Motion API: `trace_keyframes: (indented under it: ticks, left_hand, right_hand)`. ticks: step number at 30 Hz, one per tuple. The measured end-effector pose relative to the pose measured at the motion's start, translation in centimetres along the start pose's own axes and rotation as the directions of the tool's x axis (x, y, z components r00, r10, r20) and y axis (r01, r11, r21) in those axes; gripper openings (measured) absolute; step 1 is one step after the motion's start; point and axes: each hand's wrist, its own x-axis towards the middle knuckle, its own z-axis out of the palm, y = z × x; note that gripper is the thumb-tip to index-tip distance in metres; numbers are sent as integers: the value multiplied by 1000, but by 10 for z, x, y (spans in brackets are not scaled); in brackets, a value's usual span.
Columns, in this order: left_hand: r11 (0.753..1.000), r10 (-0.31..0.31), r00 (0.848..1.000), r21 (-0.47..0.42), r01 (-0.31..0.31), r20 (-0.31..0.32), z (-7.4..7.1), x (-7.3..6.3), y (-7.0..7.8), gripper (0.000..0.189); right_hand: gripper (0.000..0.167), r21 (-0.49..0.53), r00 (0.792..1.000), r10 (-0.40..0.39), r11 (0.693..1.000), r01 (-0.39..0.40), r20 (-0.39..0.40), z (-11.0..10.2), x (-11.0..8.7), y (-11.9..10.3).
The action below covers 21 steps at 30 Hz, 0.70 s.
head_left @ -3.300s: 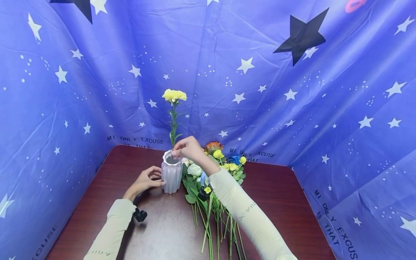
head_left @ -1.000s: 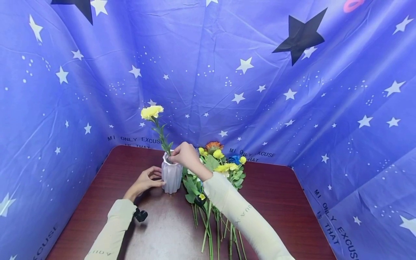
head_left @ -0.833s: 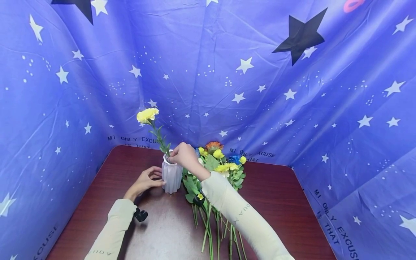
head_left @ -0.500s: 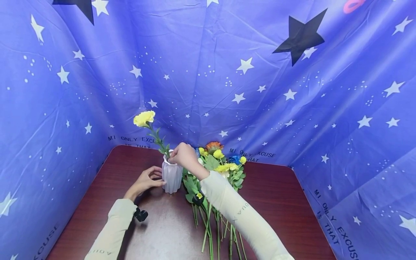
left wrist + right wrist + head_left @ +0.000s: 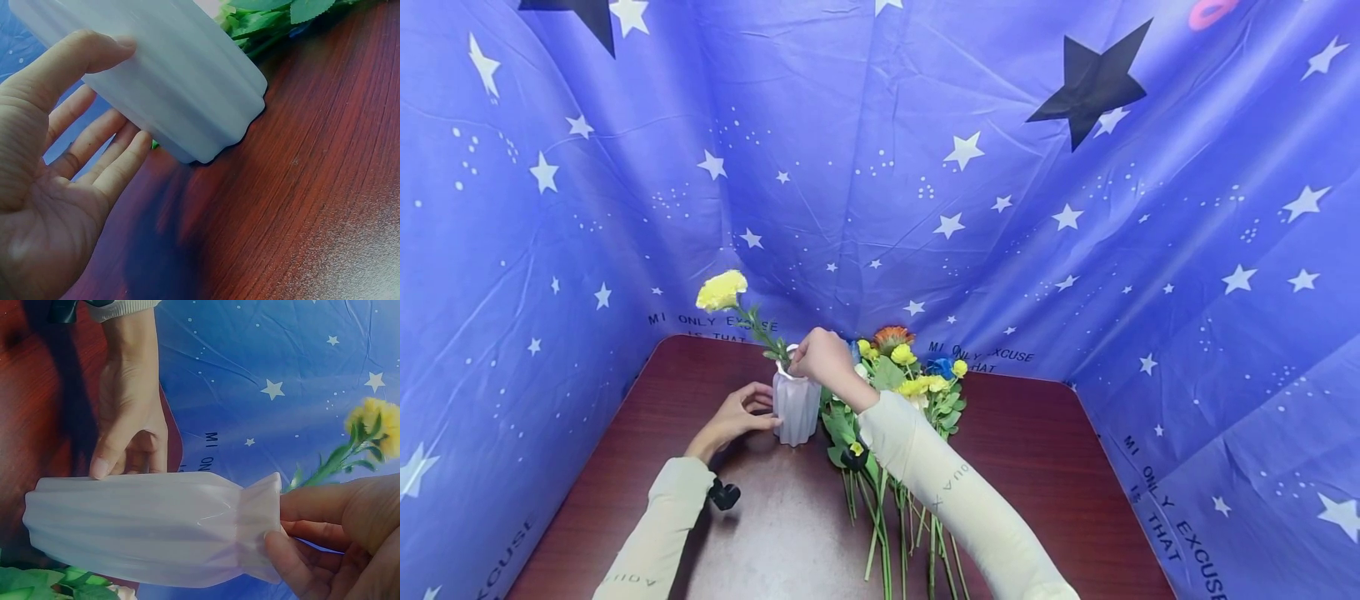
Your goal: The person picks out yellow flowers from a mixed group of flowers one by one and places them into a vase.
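A pale ribbed vase [image 5: 796,412] stands upright on the table. My left hand [image 5: 733,419] holds its left side, the thumb [image 5: 106,51] on the near wall and the fingers round the far side. A yellow carnation [image 5: 721,290] leans out of the mouth to the left, its lower stem hidden inside. At the mouth, my right hand [image 5: 829,360] pinches the carnation low on its stem. Seen from the right wrist, the thumb [image 5: 284,556] meets the rim and the fingertips vanish into the opening.
Right of the vase lies a heap of flowers, with an orange bloom [image 5: 893,337], yellow blooms [image 5: 917,387], a blue bloom [image 5: 942,368] and long green stems [image 5: 883,533] pointing toward me. A blue star-patterned cloth [image 5: 880,167] rises around the dark red table [image 5: 1022,467].
The carnation has sunk lower and tipped from upright toward the left, its leaves now down at the rim. My right hand has shifted slightly left; the left hand and vase stayed put.
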Motion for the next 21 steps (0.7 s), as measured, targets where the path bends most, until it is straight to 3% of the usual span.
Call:
trace_keyframes:
  ticks: [13,21]
  left_hand:
    - [999,20,1000,-36,-20,4,2,-1,3,51]
    - [999,25,1000,-29,-25,2,1,1,-2,51]
  right_hand:
    - [9,32,1000,-3,999,3,-3,-1,-2,0]
    - [10,61,1000,5,998,-5,2,-1,-1,1]
